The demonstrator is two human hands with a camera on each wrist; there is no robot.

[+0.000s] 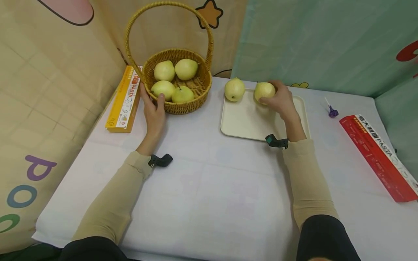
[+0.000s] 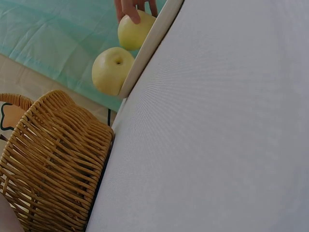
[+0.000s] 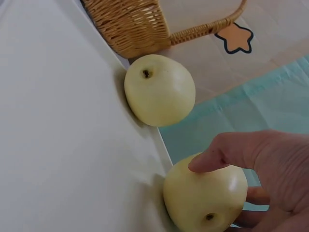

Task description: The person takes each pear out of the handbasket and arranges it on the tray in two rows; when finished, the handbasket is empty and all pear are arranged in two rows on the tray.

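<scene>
A wicker basket (image 1: 187, 107) with a tall hoop handle stands at the back left, with several pale yellow-green pears (image 1: 183, 95) inside. At its near left side, my left hand (image 1: 153, 116) holds the rim, thumb over the edge and fingers along the outer wall. On the right, my right hand (image 1: 283, 101) grips a pear (image 3: 205, 193) between thumb and fingers at the back of a cream tray (image 1: 245, 125). A second pear (image 1: 234, 89) sits at the tray's back left corner. The right hand's fingers are partly hidden behind the held pear.
A yellow pasta box (image 1: 122, 105) lies left of the basket. Toward the right edge lie a red pasta box (image 1: 380, 159) and a purple lollipop (image 1: 333, 111). Curtains (image 1: 313, 40) hang behind the white-covered table (image 1: 209, 188).
</scene>
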